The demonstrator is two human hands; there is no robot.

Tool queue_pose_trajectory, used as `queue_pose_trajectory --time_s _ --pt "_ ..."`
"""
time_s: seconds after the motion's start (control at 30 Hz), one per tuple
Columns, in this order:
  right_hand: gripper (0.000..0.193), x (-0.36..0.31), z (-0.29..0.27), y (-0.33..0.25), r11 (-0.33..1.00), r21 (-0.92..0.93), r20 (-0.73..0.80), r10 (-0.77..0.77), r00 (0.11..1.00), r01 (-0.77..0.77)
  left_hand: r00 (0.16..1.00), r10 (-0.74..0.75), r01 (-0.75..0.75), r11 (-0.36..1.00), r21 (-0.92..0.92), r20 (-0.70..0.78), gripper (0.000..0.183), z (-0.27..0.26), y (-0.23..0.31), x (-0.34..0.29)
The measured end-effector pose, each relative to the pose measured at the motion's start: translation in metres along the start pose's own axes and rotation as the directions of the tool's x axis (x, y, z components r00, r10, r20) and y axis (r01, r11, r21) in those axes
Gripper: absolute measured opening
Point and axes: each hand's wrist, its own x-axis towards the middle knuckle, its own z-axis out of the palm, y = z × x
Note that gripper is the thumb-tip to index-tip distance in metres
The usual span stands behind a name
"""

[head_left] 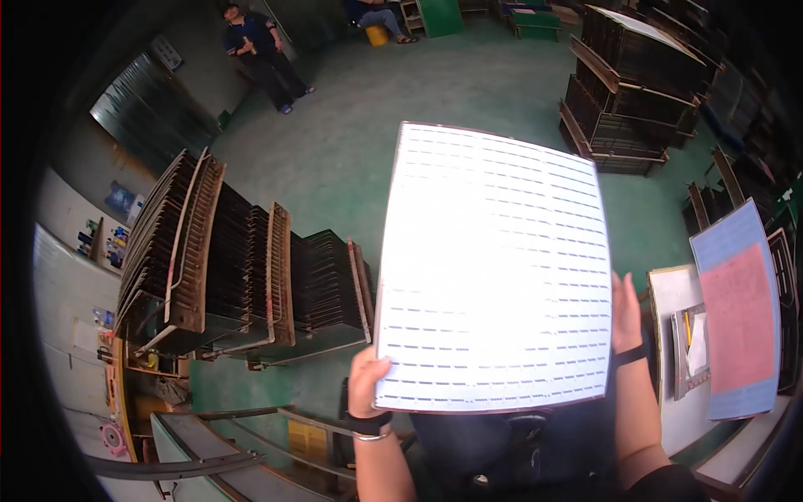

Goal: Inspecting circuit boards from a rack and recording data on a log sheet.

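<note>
I hold up a large white rectangular panel [493, 268] in front of my body. Rows of small dark dashes run across its bright face, and glare washes out the upper middle. My left hand [366, 381] grips the lower left edge, with the thumb over the front. On the right side edge, my right hand [626, 314] supports the panel; its fingers are partly hidden behind it. Dark bands circle both wrists, and a bracelet shows on the left one.
Tiered dark racks [268, 276] stand to the left, with more stacked racks [636, 92] at the far right. On the right, a white table [677, 301] bears a notepad [693, 347] beside a tilted pink-and-blue board [740, 318]. Another person [261, 50] stands far left; someone sits behind.
</note>
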Motion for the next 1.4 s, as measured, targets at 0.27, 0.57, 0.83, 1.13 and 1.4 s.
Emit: queue_pose_trajectory --time_s 0.27,0.57,0.83,1.13,1.4 --pt "0.045 -0.042 -0.014 -0.041 0.946 -0.232 0.057 -0.221 0.974 0.228 0.99 -0.113 0.113 0.994 0.004 0.082 0.043 0.017 -0.04 -0.045" --pt "0.042 -0.066 0.02 -0.014 0.953 0.076 -0.038 -0.291 0.956 0.293 0.984 0.174 -0.118 0.781 -0.613 0.032 0.056 0.065 -0.062 -0.054" --pt "0.043 -0.077 -0.006 -0.024 0.979 0.091 0.148 -0.194 0.97 0.182 0.997 0.076 -0.077 0.914 -0.399 -0.018 0.046 0.072 -0.069 -0.064" --pt "0.054 -0.089 -0.012 -0.094 0.863 -0.465 0.119 -0.162 0.98 0.199 0.989 -0.006 -0.027 0.976 -0.217 -0.146 0.049 0.021 -0.057 -0.069" --pt "0.046 -0.096 -0.021 -0.087 0.8 -0.579 0.073 -0.142 0.987 0.158 0.985 -0.031 0.021 0.998 -0.06 -0.17 0.046 0.03 -0.059 -0.06"
